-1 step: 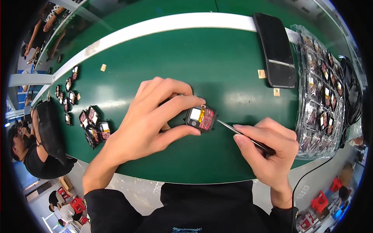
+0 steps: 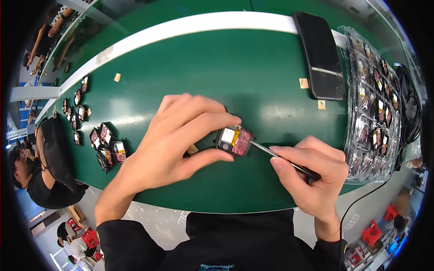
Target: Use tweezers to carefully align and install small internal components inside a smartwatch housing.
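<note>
The right hand (image 2: 312, 174) is closed around thin tweezers (image 2: 282, 159) like a pen, their tip touching the right edge of a small black part (image 2: 233, 140). The left hand (image 2: 174, 140) pinches that part between thumb and forefinger just above the green table (image 2: 253, 72), seemingly to steady it and keep its open face up for the tip. Left of the part lies a cluster of similar pieces (image 2: 106, 147), well apart. Right of it stands a clear tray (image 2: 375, 108) of more pieces. Beyond it rests a black phone (image 2: 320, 54), with small tan scraps (image 2: 304, 83) nearby. Nothing blocks the tweezers' reach.
</note>
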A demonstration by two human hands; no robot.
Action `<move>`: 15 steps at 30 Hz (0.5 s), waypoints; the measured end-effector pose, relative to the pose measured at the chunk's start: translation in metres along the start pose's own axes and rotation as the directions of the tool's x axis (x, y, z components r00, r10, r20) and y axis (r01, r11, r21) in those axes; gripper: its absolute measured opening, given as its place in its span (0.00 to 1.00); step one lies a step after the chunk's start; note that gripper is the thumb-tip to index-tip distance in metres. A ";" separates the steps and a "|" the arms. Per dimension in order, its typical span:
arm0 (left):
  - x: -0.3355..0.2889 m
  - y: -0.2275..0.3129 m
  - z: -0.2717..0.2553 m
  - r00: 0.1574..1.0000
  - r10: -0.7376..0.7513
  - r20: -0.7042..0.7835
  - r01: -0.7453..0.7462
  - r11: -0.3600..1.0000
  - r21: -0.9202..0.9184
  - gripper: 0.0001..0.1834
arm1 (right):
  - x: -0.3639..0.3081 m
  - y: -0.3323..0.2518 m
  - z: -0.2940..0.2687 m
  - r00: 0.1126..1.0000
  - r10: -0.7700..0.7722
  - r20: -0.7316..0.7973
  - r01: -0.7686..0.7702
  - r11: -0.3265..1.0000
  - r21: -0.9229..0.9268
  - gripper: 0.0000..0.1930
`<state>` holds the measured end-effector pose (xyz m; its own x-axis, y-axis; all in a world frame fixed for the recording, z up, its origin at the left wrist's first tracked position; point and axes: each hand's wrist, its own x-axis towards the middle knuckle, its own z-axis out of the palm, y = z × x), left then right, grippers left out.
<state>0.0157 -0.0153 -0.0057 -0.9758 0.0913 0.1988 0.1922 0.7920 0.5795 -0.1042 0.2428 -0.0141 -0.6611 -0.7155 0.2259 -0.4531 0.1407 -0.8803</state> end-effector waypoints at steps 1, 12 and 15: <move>-0.001 0.003 0.002 1.000 -0.001 0.007 0.001 1.000 -0.013 0.33 | -0.001 0.001 0.001 1.000 -0.028 -0.006 0.029 1.000 0.006 0.11; -0.001 0.006 0.007 0.997 -0.017 0.075 0.021 0.999 -0.044 0.34 | 0.000 0.005 0.009 0.997 -0.072 0.040 0.076 0.990 -0.121 0.11; -0.001 0.005 0.007 0.997 -0.011 0.082 0.014 0.999 -0.044 0.34 | 0.000 0.004 0.009 0.995 -0.093 0.034 0.097 0.982 -0.164 0.11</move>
<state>0.0169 -0.0078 -0.0085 -0.9831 0.1319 0.1273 0.1826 0.7656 0.6168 -0.1007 0.2367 -0.0211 -0.5955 -0.7484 0.2920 -0.6068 0.1809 -0.7740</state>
